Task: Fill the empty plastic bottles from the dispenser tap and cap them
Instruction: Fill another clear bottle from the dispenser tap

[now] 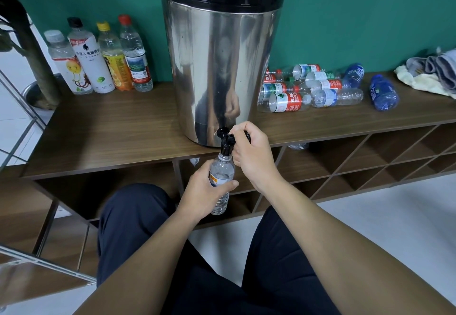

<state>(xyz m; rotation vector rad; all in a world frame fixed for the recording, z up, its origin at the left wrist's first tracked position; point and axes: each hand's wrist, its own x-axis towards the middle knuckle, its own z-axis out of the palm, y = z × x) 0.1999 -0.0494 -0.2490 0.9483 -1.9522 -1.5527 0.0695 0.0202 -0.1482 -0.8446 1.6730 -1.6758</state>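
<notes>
While held mouth-up under the tap (225, 139), clear labelled bottle (221, 179) is uncapped | left hand (204, 191) grip wrapped round it | right hand (251, 151), at 1 o'clock, grip clamped on tap lever.

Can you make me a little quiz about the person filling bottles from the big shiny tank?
1. True or false: the bottle under the tap has its cap on.
2. Which hand has its grip on the tap handle: A) left hand B) right hand?
3. How many capped bottles stand upright to the left of the dispenser?

Key:
1. False. Its open neck sits right under the tap.
2. B. The left hand holds the bottle.
3. Four, with white, black, yellow and red caps.
</notes>
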